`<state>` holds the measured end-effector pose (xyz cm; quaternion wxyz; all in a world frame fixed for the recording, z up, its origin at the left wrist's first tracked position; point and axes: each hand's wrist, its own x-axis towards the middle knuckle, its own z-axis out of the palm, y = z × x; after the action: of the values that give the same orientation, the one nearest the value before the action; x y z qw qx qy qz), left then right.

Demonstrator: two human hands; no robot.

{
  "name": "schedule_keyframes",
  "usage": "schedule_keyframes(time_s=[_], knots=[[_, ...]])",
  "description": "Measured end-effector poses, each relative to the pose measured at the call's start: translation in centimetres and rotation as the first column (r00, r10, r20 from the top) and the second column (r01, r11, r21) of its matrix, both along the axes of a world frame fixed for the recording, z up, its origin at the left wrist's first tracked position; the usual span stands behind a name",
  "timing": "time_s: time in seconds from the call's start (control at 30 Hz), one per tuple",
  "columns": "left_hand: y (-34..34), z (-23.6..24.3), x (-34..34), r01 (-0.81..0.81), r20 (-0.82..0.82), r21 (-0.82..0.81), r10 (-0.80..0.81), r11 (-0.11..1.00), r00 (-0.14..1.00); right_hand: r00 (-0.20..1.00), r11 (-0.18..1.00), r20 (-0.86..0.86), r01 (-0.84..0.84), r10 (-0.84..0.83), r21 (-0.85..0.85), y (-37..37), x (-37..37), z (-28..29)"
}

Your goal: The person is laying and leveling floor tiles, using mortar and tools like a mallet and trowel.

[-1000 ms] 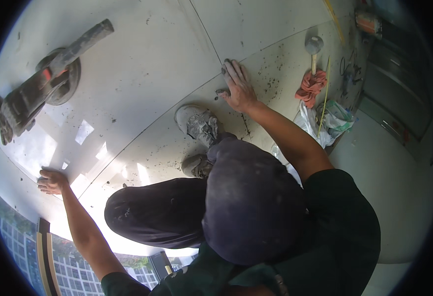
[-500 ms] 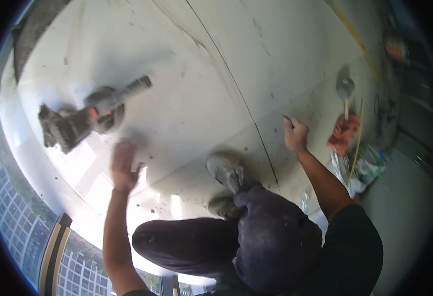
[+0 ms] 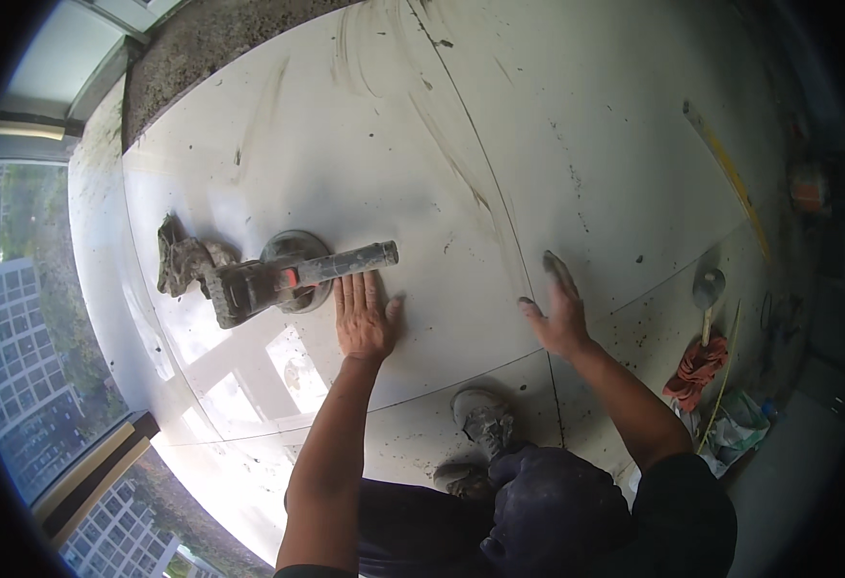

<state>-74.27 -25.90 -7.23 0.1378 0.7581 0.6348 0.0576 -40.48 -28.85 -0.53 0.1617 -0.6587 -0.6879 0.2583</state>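
My left hand lies flat on a large pale floor tile, fingers stretched out and holding nothing. Its fingertips reach a dusty grey power tool that stands on the tile on a round base disc; whether they touch it, I cannot tell. The tool has a thick tube-shaped grip and a small red part. Over the thin joint between two tiles, my right hand is open with thumb and fingers apart. Grey dirt covers its fingertips. Contact between that hand and the floor cannot be made out.
At the right lie a yellow level or straightedge, a round-headed tool with a pale handle, a red cloth and plastic bags. Bare rough ground borders the tiles at the far left. My shoe rests on the tiles.
My left hand has come down flat beside the power tool. My right hand has opened out near the tile joint. The whole view has shifted, bringing more bare ground into sight.
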Motion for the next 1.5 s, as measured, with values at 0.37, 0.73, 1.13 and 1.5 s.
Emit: schedule_keyframes(time_s=[0.37, 0.73, 1.13, 1.5], knots=[[-0.4, -0.1, 0.0, -0.03, 0.044, -0.129, 0.036, 0.991, 0.998, 0.952, 0.903, -0.04, -0.274, 0.304, 0.331, 18.2, -12.3, -1.7], [-1.2, -0.1, -0.9, -0.019, 0.108, -0.083, 0.028, 0.996, 0.994, 0.635, 0.65, -0.698, -0.69, 0.332, -0.319, 23.6, -29.9, 3.3], [-1.2, -0.4, -0.9, -0.159, 0.342, -0.086, 0.179, 0.984, 0.922, 0.041, 0.045, 0.265, -0.999, 0.963, -0.008, 26.9, -54.0, -1.5], [-1.4, -0.7, -1.2, -0.092, 0.255, -0.225, 0.149, 0.97, 0.955, 0.804, 0.744, 0.275, -0.593, 0.527, 0.309, 44.0, -47.4, -7.4]])
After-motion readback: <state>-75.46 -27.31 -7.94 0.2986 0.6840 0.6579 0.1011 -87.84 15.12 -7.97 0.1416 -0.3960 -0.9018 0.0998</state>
